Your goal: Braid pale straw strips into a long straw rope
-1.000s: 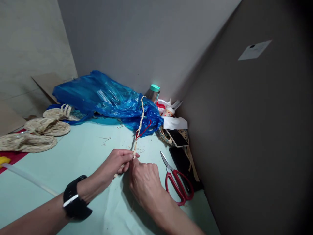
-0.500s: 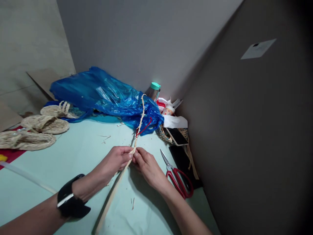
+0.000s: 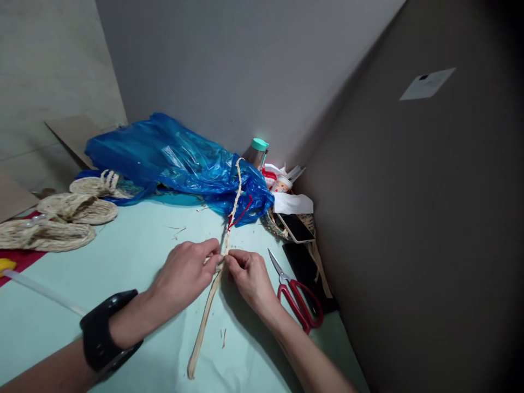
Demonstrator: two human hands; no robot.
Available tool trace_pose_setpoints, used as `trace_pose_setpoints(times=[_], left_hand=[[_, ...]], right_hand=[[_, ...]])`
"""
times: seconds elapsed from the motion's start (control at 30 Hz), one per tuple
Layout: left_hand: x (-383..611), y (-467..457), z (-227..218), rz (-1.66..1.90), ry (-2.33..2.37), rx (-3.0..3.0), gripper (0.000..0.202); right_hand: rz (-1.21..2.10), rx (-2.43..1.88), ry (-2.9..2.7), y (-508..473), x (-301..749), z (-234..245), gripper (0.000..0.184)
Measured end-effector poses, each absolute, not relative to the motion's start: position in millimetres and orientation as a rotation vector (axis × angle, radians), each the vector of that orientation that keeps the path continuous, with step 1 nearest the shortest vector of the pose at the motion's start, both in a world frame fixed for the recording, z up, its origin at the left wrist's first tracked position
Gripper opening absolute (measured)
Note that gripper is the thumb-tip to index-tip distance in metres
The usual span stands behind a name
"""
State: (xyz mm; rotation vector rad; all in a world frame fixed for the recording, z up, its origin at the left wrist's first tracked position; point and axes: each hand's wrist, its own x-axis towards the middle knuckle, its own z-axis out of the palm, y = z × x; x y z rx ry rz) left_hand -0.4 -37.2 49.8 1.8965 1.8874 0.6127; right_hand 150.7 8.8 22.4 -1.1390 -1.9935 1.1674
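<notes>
A thin pale braid of straw-like fibre (image 3: 235,204) runs up from my hands toward the blue bag. A red cord (image 3: 241,213) is tied around it partway up. My left hand (image 3: 192,267), with a black band on the wrist, pinches the braid's lower end from the left. From the right, my right hand (image 3: 249,273) pinches the same spot between thumb and fingers. Below them a loose flat strand (image 3: 204,325) hangs toward me, its blunt end showing above the table. Fingertips cover the exact crossing of the strands.
Red-handled scissors (image 3: 301,300) lie right of my hand, beside a black flat object (image 3: 297,256) and a phone (image 3: 298,228). A blue plastic bag (image 3: 164,153) lies at the back, before a bottle (image 3: 257,153). Woven slippers (image 3: 53,234) lie left on the pale green table (image 3: 143,234).
My left hand has turned, its back now facing up more. The loose strand has been drawn up, so its lower end now shows. My right hand stays at the braid, shifted slightly.
</notes>
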Motion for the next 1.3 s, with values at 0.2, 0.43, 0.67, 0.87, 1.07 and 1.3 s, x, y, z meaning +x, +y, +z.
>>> trace_pose_setpoints(times=[0.2, 0.43, 0.67, 0.87, 1.07, 1.3], left_hand=[[21, -53, 33, 0.484, 1.702, 2.287, 0.026], [15, -51, 43, 0.815, 1.663, 2.162, 0.031], [-1, -21, 24, 0.903, 1.187, 1.157, 0.022], [4, -19, 11, 0.931, 1.099, 1.032, 0.027], [1, -19, 17, 0.953, 1.198, 1.266, 0.026], [5, -24, 23, 0.950, 1.417, 1.159, 0.022]], right_hand=[[1.716, -1.037, -1.638, 15, 154, 22, 0.023], [1.891, -0.949, -1.488, 14, 156, 31, 0.022], [1.804, -0.836, -1.723, 12, 157, 35, 0.028], [1.533, -0.872, -2.011, 15, 163, 32, 0.015], [1.155, -0.974, -2.269, 1, 162, 43, 0.020], [0.616, -1.313, -2.608, -9, 162, 58, 0.017]])
